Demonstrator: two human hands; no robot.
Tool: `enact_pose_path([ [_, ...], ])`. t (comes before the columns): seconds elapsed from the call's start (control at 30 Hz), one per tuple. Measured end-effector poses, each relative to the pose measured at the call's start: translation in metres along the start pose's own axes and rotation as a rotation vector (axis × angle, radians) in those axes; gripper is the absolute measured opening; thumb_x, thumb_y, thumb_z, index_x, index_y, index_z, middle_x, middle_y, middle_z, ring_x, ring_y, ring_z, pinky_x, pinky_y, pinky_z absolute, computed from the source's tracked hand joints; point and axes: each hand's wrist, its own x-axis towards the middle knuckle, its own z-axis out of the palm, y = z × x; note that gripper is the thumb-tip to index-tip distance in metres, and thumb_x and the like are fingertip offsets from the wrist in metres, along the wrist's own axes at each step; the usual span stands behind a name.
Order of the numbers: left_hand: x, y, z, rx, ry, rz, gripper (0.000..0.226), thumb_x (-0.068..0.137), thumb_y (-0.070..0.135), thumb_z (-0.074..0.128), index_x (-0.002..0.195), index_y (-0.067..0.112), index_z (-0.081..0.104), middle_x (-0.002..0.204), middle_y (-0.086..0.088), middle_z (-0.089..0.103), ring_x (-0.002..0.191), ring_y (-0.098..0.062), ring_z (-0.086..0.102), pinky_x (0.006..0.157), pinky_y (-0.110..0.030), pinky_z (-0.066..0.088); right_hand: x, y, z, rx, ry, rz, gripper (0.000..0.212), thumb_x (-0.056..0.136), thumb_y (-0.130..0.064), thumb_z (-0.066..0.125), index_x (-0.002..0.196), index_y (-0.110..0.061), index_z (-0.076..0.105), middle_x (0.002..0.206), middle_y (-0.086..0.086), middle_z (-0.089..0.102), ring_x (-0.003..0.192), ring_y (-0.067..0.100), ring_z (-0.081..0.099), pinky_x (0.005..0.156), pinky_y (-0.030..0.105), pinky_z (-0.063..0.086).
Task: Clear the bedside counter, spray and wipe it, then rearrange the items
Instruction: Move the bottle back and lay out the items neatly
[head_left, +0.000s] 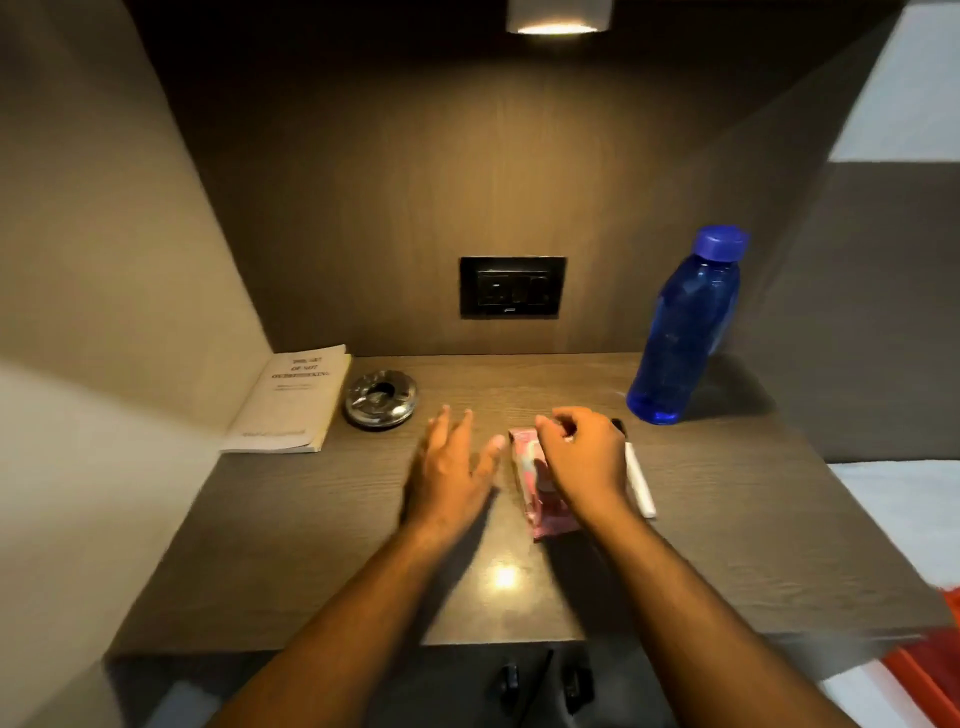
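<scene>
A dark wooden bedside counter (322, 545) fills the middle of the view. On it lies a pink packet (537, 493), and my right hand (582, 457) rests on top of it with fingers curled over its far end. My left hand (449, 462) hovers just left of the packet, fingers spread, holding nothing. A white marker with a black cap (638, 480) lies right of my right hand. A blue water bottle (680, 332) stands at the back right. A pale book (291, 402) lies at the back left, with a round metal ashtray (381, 399) beside it.
A black socket plate (511, 287) is set in the back panel under a lit lamp (558, 18). Walls close the alcove on the left and right. White bedding (904, 499) and something red (935, 670) lie off the counter's right edge.
</scene>
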Motion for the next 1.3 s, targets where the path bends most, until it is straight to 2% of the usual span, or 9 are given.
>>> enact_pose_path([
  [0.17, 0.039, -0.076, -0.099, 0.045, 0.208, -0.165, 0.046, 0.095, 0.033, 0.052, 0.134, 0.009, 0.051, 0.143, -0.015, 0.048, 0.131, -0.030, 0.044, 0.108, -0.037, 0.033, -0.009, -0.081, 0.089, 0.059, -0.345, -0.032, 0.026, 0.090, -0.037, 0.062, 0.096, -0.014, 0.072, 0.081, 0.000, 0.070, 0.076, 0.017, 0.066, 0.059, 0.021, 0.049],
  [0.27, 0.053, -0.120, -0.140, 0.201, 0.139, -0.274, 0.046, 0.096, 0.025, 0.051, 0.139, 0.009, 0.045, 0.143, -0.015, 0.046, 0.131, -0.032, 0.043, 0.109, -0.041, 0.034, -0.021, -0.113, 0.145, 0.025, -0.525, 0.043, 0.030, 0.089, -0.037, 0.064, 0.104, -0.012, 0.068, 0.102, 0.008, 0.070, 0.094, 0.024, 0.066, 0.083, 0.039, 0.056],
  [0.33, 0.053, -0.141, -0.149, 0.332, 0.005, -0.291, 0.048, 0.097, 0.027, 0.047, 0.142, 0.011, 0.040, 0.145, -0.015, 0.042, 0.132, -0.032, 0.040, 0.110, -0.045, 0.037, -0.029, -0.121, 0.176, -0.025, -0.591, 0.067, 0.026, 0.089, -0.037, 0.064, 0.095, -0.012, 0.064, 0.103, 0.008, 0.069, 0.085, 0.022, 0.065, 0.071, 0.035, 0.056],
  [0.4, 0.045, -0.156, -0.147, 0.430, -0.123, -0.269, 0.047, 0.099, 0.029, 0.042, 0.142, 0.012, 0.037, 0.150, -0.015, 0.036, 0.136, -0.032, 0.034, 0.112, -0.046, 0.033, -0.035, -0.124, 0.197, -0.043, -0.604, 0.086, 0.023, 0.091, -0.036, 0.062, 0.091, -0.013, 0.063, 0.103, 0.008, 0.071, 0.078, 0.021, 0.064, 0.061, 0.028, 0.050],
  [0.5, 0.021, -0.164, -0.142, 0.569, -0.117, -0.185, 0.047, 0.100, 0.030, 0.037, 0.143, 0.011, 0.038, 0.153, -0.013, 0.033, 0.139, -0.033, 0.030, 0.114, -0.045, 0.030, -0.037, -0.128, 0.215, -0.035, -0.556, 0.112, 0.028, 0.093, -0.035, 0.060, 0.104, -0.010, 0.064, 0.110, 0.010, 0.070, 0.095, 0.028, 0.067, 0.078, 0.035, 0.056],
  [0.7, -0.055, -0.153, -0.136, 0.561, 0.148, -0.036, 0.029, 0.092, 0.040, 0.052, 0.104, 0.018, 0.067, 0.110, -0.005, 0.066, 0.094, -0.022, 0.057, 0.075, -0.031, 0.051, -0.064, -0.127, 0.204, -0.245, -0.486, 0.027, 0.025, 0.088, -0.031, 0.066, 0.104, -0.011, 0.068, 0.106, 0.009, 0.071, 0.090, 0.025, 0.067, 0.067, 0.030, 0.051],
  [0.97, -0.091, -0.168, -0.127, 0.322, -0.077, -0.117, 0.067, 0.083, 0.056, 0.055, 0.144, 0.033, 0.037, 0.160, 0.001, 0.022, 0.144, -0.027, 0.021, 0.114, -0.044, 0.030, -0.112, -0.079, 0.156, -0.289, -0.430, -0.126, 0.021, 0.088, -0.033, 0.065, 0.103, -0.019, 0.058, 0.102, 0.001, 0.065, 0.086, 0.016, 0.062, 0.067, 0.030, 0.053],
  [1.17, -0.106, -0.124, -0.083, 0.208, -0.238, -0.004, 0.087, 0.076, 0.071, 0.048, 0.150, 0.036, 0.018, 0.163, 0.004, -0.004, 0.148, -0.019, -0.008, 0.117, -0.041, 0.008, -0.114, -0.024, 0.099, -0.337, -0.299, -0.159, 0.015, 0.090, -0.036, 0.060, 0.097, -0.026, 0.051, 0.102, -0.004, 0.061, 0.078, 0.007, 0.054, 0.055, 0.017, 0.041],
  [1.3, -0.088, -0.089, -0.065, 0.261, -0.330, 0.129, 0.084, 0.084, 0.065, 0.048, 0.152, 0.028, 0.016, 0.163, 0.001, -0.003, 0.148, -0.017, -0.012, 0.118, -0.039, 0.002, -0.094, -0.010, 0.074, -0.410, -0.253, -0.125, 0.017, 0.092, -0.036, 0.059, 0.098, -0.021, 0.058, 0.102, 0.000, 0.061, 0.085, 0.014, 0.060, 0.068, 0.028, 0.054],
])
